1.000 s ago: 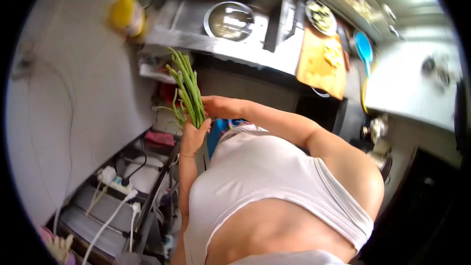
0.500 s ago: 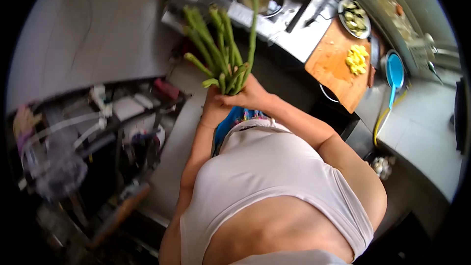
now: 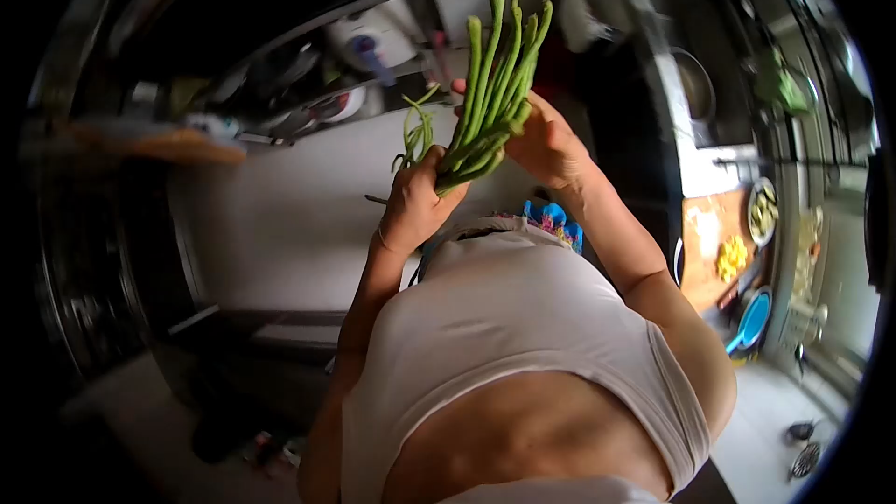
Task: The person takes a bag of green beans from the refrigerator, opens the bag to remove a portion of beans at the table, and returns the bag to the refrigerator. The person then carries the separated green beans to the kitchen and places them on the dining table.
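A bundle of long green beans (image 3: 495, 84) stands up in front of my body, the pods fanning out at the far end. My left hand (image 3: 416, 203) is closed round the lower end of the bundle. Thin, curly bean ends (image 3: 416, 135) stick out on the left side of that fist. My right hand (image 3: 551, 151) is beside and behind the beans with its palm turned toward them and its fingers stretched out. A fingertip shows to the left of the pods; the beans hide the rest of those fingers, so I cannot tell how firmly they touch.
To the right, a wooden cutting board (image 3: 695, 266) carries yellow chunks (image 3: 732, 258). A plate of sliced vegetables (image 3: 763, 211) and a blue scoop-like utensil (image 3: 752, 319) are beside it. Beyond is a round pan (image 3: 693, 84). Cluttered shelving (image 3: 308, 84) stands at the far left.
My view has swung left, so the counter now appears farther right. My right hand has come off the bundle's base and opened beside the pods, while my left keeps its grip.
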`<state>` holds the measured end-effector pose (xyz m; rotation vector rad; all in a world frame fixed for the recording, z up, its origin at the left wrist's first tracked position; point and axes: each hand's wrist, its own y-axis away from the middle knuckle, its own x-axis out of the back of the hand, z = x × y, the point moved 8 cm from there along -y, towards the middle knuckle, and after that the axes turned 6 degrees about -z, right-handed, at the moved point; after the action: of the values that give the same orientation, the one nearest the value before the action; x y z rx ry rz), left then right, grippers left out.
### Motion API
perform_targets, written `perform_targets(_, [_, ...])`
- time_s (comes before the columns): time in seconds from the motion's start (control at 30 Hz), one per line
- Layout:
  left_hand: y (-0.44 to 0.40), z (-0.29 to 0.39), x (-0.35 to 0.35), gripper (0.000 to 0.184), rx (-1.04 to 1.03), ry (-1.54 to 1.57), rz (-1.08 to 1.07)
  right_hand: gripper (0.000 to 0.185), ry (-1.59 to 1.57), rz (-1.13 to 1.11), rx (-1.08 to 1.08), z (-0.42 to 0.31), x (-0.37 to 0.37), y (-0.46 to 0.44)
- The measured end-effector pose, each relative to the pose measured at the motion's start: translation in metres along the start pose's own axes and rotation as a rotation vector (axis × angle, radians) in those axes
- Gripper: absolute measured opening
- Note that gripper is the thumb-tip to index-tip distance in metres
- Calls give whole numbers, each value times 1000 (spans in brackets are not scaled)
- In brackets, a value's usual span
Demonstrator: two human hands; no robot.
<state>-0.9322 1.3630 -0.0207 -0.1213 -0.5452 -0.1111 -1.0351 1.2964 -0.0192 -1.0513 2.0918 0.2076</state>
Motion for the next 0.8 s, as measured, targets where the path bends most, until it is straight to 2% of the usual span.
perform_targets(0.07, [52,-27,57,24,92,-122,75,96,-70,-84,-28,51,-34,-37])
perform_targets(0.17, [130,-62,145,22,108,-438,268,90,-250,-278,-105,130,-120,-91])
perform_targets(0.27, [188,-107,228,27,386,-555,329,80,-269,-492,-191,204,-185,-145])
perform_targets(0.3, [206,-119,253,28,473,-611,339,72,-312,-477,-227,228,-198,-162])
perform_targets(0.43, [267,-162,350,31,617,-609,422,71,-143,-495,-356,304,-252,-227])
perform_targets(0.47, [281,-178,371,33,629,-606,427,72,-192,-493,-358,331,-261,-247])
perform_targets(0.57, [300,-233,418,33,714,-456,491,72,-244,-632,-470,376,-310,-316])
perform_targets(0.6, [317,-253,423,33,827,-413,458,72,-233,-591,-503,407,-315,-326])
perform_targets(0.63, [317,-269,442,32,856,-279,495,65,-286,-591,-532,433,-316,-355])
perform_targets(0.67, [311,-281,469,33,864,-254,483,61,-298,-586,-589,462,-317,-388])
perform_targets(0.7, [320,-320,483,33,877,-120,501,57,-312,-580,-642,491,-320,-417])
perform_targets(0.73, [341,-335,507,36,764,-99,562,54,-246,-586,-713,534,-337,-435])
perform_targets(0.77, [342,-362,523,40,904,204,496,51,-189,-576,-770,568,-338,-465])
perform_targets(0.8, [338,-376,541,41,942,465,457,50,-168,-615,-834,602,-339,-492])
